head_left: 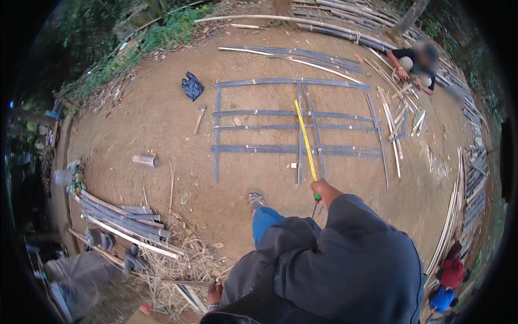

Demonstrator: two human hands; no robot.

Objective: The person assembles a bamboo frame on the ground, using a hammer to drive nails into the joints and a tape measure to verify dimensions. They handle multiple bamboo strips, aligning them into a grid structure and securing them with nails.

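My right hand (321,188) is closed around a tape measure with a green case (317,196). Its yellow blade (305,132) stretches away from me over a flat lattice of dark bamboo strips (253,82) on the ground, crossing several of them beside the middle uprights. My left hand (215,293) is low at my side, next to a heap of pale shavings (172,264), a bracelet at its wrist. Its fingers look curled; what they hold, if anything, cannot be made out. A small pale block (293,165) lies near the lattice's near edge.
A hammer (199,120), a black plastic bag (192,86) and a short tube (145,160) lie left of the lattice. Bamboo poles (124,216) are stacked at near left. A person (418,62) crouches among cut pieces at far right; others are at lower right.
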